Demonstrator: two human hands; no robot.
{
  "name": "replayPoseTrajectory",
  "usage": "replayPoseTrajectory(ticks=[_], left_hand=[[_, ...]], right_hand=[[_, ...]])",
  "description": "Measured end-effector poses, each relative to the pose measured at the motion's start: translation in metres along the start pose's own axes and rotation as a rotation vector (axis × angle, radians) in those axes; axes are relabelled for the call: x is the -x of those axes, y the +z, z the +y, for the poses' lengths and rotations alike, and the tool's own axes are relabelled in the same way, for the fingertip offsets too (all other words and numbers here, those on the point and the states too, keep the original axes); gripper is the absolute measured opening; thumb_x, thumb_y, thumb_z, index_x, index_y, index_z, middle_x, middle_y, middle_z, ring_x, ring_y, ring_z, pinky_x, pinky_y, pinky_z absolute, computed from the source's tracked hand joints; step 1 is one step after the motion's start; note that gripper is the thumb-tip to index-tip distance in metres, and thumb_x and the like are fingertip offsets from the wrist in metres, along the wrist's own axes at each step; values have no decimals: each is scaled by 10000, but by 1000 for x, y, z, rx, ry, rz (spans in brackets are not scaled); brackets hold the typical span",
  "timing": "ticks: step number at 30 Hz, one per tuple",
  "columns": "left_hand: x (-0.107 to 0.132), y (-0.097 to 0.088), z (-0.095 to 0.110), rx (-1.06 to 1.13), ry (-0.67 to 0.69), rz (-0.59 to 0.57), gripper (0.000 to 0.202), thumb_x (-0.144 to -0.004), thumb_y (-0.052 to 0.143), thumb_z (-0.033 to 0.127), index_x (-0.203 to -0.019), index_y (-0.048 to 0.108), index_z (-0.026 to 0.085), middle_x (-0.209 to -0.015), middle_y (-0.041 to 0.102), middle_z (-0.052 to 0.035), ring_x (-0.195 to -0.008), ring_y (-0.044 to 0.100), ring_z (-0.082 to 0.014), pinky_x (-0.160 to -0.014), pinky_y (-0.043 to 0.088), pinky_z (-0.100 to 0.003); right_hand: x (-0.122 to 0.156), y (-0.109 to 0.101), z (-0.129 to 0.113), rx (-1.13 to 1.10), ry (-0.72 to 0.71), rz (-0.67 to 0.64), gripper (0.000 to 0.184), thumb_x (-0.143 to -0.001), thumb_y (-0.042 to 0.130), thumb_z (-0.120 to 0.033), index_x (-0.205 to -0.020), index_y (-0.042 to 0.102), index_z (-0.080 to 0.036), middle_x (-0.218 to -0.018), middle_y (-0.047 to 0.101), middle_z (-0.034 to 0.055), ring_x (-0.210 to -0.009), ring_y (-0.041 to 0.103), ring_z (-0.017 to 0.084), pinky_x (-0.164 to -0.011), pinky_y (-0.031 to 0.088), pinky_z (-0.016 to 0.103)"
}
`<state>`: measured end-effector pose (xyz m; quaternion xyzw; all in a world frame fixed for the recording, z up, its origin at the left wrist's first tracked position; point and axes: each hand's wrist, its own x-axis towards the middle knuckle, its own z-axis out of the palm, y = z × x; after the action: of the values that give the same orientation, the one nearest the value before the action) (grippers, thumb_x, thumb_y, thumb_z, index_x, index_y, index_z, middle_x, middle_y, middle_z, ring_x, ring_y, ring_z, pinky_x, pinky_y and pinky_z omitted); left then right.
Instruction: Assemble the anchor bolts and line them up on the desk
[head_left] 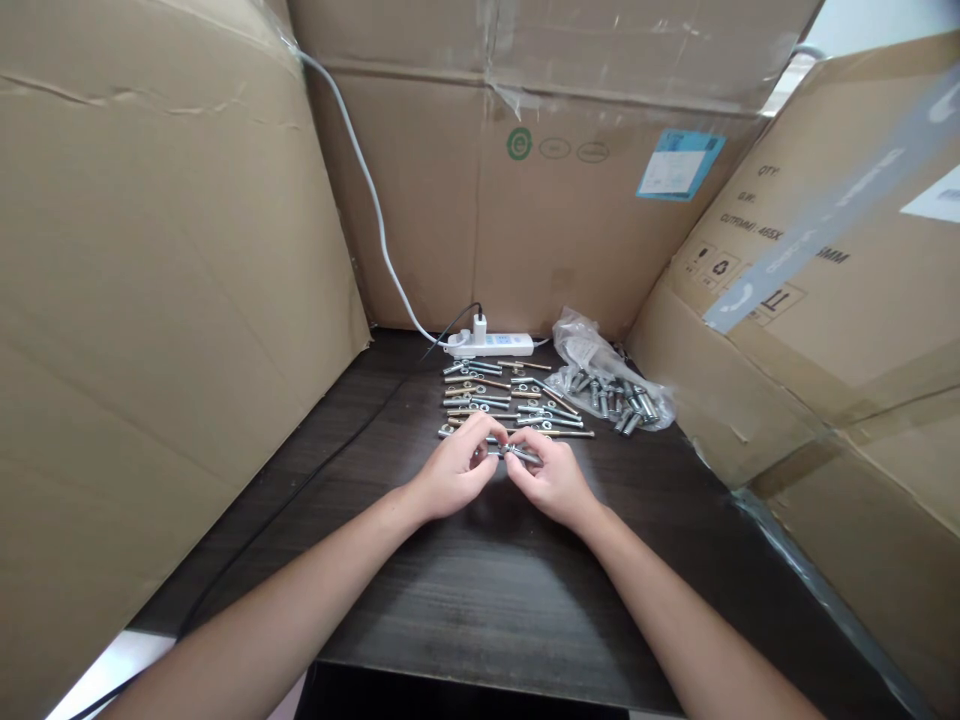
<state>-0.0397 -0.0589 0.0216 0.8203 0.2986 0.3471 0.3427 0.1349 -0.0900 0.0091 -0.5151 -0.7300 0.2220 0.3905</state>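
Just in front of the laid-out hardware, my two hands meet over the table. My right hand (pixel 550 474) is closed, pinching a silvery bolt (pixel 528 456) between thumb and fingers. Thumb and index finger of my left hand (pixel 457 468) close in a pinch at the bolt's left end. A small ring-like metal part shows between the fingertips, too small to name surely. Beyond the hands lie rows of bolts (pixel 559 433), silvery and brass-coloured, with washers and nuts (pixel 547 425) among them. My fingers hide part of the nearest row.
A clear plastic bag (pixel 581 340) with several metal sleeve bolts (pixel 630 402) lies at the back right. Behind the rows sits a white power strip (pixel 510 345) with a plug and a black cable (pixel 330 458) crossing the table leftward. Cardboard boxes (pixel 420 200) wall in the back and both sides.
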Motion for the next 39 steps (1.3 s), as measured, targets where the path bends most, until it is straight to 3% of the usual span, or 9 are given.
replayPoseTrajectory(ticks=[7,10,13,17,21,28,32,37,39], left_hand=[[-1,4,-7,-18,-108,-6,171,-802,455,165,-957,524,185,-827,531,7,-668,470,-108,-614,392,-230],[-2,2,-8,-116,-152,-16,106,-825,441,199,-855,541,186,-757,543,18,-676,484,-123,-625,379,-245],[-3,-2,-5,-171,-174,14,169,-869,398,252,-812,542,183,-791,572,4,-738,512,-143,-683,392,-267],[-4,-7,-1,-96,-103,55,178,-853,393,195,-957,537,180,-890,568,-24,-787,517,-150,-732,419,-275],[-4,-8,0,-84,-6,10,210,-811,400,122,-929,563,182,-922,554,-36,-835,511,-152,-754,423,-265],[-2,-5,-5,-97,-72,-12,206,-801,444,148,-974,548,189,-907,548,-12,-726,488,-122,-672,412,-241],[-1,-4,-5,-96,-64,-21,308,-796,454,131,-1083,530,212,-936,557,-4,-721,490,-116,-675,408,-241],[-1,-4,-4,-150,-34,-99,123,-809,455,140,-853,560,187,-835,555,4,-740,497,-125,-672,394,-242],[-1,-4,-5,-140,-75,-95,114,-818,467,172,-893,551,191,-826,553,7,-721,498,-125,-661,396,-244]], right_hand=[[0,1,4,43,5,-20,132,-799,536,-301,-869,593,-205,-630,576,-25,-502,486,100,-502,390,193],[1,4,5,43,11,-37,134,-798,537,-305,-870,593,-206,-645,586,-24,-505,495,98,-498,393,191],[0,4,5,37,20,-30,141,-800,539,-320,-868,588,-207,-638,576,-26,-502,493,98,-491,395,191],[-1,3,5,26,50,-5,136,-802,539,-327,-850,578,-206,-607,546,-31,-475,457,96,-484,396,198],[0,4,7,-44,53,20,139,-812,528,-315,-877,581,-203,-672,587,-6,-511,492,107,-500,415,206],[1,6,10,-68,52,23,148,-825,526,-326,-894,566,-200,-674,585,-2,-522,504,109,-502,428,204],[2,5,6,-74,49,28,155,-818,534,-318,-906,571,-195,-673,586,-4,-516,499,105,-501,431,201],[2,4,0,-128,32,87,126,-805,537,-296,-865,563,-188,-683,584,4,-535,511,106,-495,428,192],[2,2,-1,-141,37,106,125,-801,539,-300,-851,557,-187,-671,571,-2,-524,502,101,-490,423,189]])
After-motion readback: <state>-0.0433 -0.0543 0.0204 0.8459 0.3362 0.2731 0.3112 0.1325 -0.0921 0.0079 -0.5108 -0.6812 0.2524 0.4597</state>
